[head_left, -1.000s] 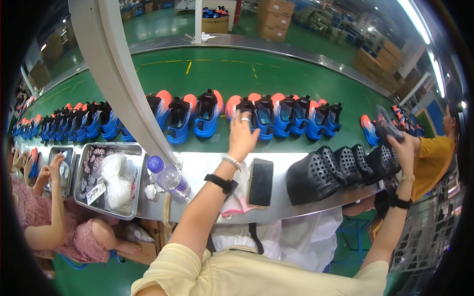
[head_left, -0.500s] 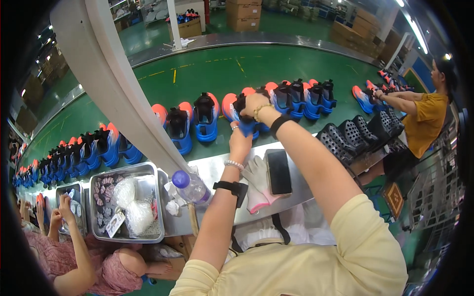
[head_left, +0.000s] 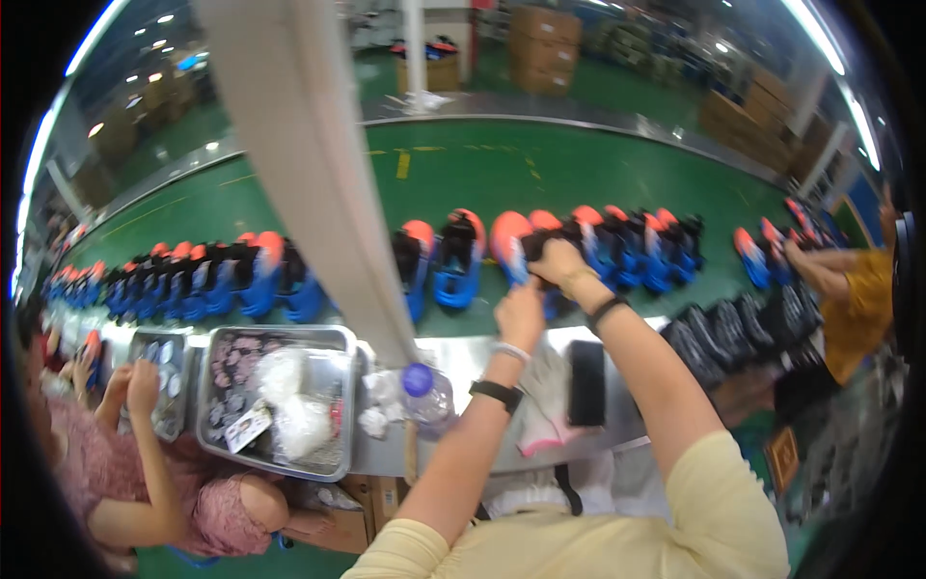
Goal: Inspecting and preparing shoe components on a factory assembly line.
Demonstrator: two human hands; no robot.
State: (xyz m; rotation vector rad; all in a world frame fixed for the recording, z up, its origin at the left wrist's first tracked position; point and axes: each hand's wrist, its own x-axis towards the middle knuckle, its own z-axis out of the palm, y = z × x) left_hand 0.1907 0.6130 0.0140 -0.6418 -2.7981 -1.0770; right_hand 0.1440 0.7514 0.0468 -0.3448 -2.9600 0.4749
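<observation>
Both hands on one blue/orange shoe point(head_left: 521, 253) in the row on the green conveyor belt point(head_left: 463, 174): right hand point(head_left: 558, 262) gripping its top, left hand point(head_left: 519, 314) closed at its side. Looks like mid-check or fitting; next needs a steady hold. Fingers & shoe detail blurred, partly hidden by the hands.

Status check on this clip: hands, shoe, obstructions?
Left hand and right hand both gripping a blue-and-orange shoe on the green belt. Neighbouring shoes close either side. White post left, clear of hands.
</observation>
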